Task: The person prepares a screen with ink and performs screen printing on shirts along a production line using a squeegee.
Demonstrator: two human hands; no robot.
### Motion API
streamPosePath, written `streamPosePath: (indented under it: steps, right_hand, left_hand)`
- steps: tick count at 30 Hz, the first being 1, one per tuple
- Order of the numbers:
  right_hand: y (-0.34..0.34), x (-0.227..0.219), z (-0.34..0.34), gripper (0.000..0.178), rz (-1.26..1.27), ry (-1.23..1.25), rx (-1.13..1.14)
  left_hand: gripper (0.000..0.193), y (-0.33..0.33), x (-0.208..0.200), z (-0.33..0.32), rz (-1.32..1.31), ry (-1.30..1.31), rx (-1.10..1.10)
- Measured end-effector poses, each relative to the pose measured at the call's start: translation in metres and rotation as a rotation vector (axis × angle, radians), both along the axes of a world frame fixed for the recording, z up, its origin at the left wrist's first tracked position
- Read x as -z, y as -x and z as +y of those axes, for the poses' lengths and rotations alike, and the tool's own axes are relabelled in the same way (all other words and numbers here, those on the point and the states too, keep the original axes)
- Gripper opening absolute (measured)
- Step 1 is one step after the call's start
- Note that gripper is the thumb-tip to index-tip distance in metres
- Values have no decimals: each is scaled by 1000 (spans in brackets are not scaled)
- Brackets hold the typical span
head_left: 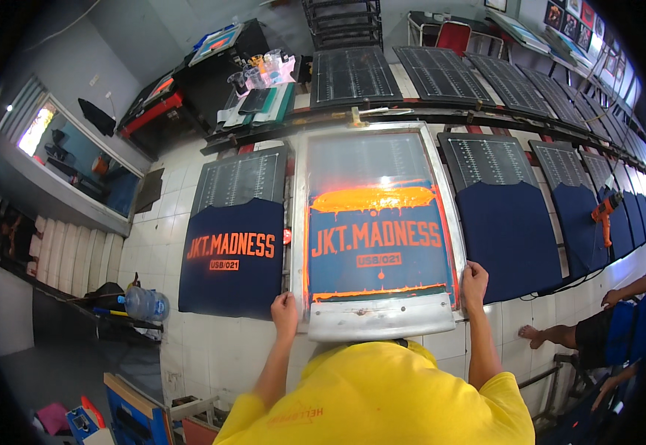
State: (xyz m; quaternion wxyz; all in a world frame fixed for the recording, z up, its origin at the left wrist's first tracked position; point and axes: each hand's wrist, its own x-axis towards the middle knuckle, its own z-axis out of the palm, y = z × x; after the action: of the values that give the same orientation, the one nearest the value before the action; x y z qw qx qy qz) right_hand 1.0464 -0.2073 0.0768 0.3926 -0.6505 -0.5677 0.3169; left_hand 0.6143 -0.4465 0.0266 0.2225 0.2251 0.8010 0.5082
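A screen printing frame (446,215) with a pale metal rim lies over a dark navy fabric panel, its mesh showing orange lettering. A thick band of orange ink (375,198) spreads across the upper mesh. At the near end rests a wide squeegee (382,317) with a metal handle, a thin orange line beyond it. My left hand (285,314) is closed at the frame's lower left edge. On the lower right edge my right hand (475,285) is closed too, a little farther forward. Neither hand touches the squeegee. The fingertips are partly hidden.
Left of the frame, a navy panel (226,285) with orange print lies on a board. Plain navy panels (512,237) cover boards to the right. An orange heat gun (604,215) hangs farther right. Another person's leg (556,339) shows at right; a water jug (145,304) lies left.
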Motion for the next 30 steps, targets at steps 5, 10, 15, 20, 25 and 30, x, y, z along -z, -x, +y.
streamPosePath:
  steps: [5, 10, 15, 20, 25, 30]
  right_hand:
    - [7, -16, -2, 25, -43, -8, -9]
    - [6, -14, -3, 25, -3, 8, 2]
    - [2, -10, -3, 26, -17, 40, -14]
    - [9, -20, -3, 25, -36, 32, -9]
    - [1, -12, 0, 23, -1, 27, 27]
    - [11, -24, -3, 23, -26, -4, 24]
  left_hand:
    - [29, 4, 5, -2, 42, 21, 12]
    - [30, 6, 3, 1, 9, 35, 11]
    - [29, 8, 1, 4, 19, 62, 13]
    - [30, 13, 9, -3, -37, 44, 17]
    - [30, 11, -8, 2, -47, 54, 26]
    - [26, 20, -17, 2, 67, 157, 141]
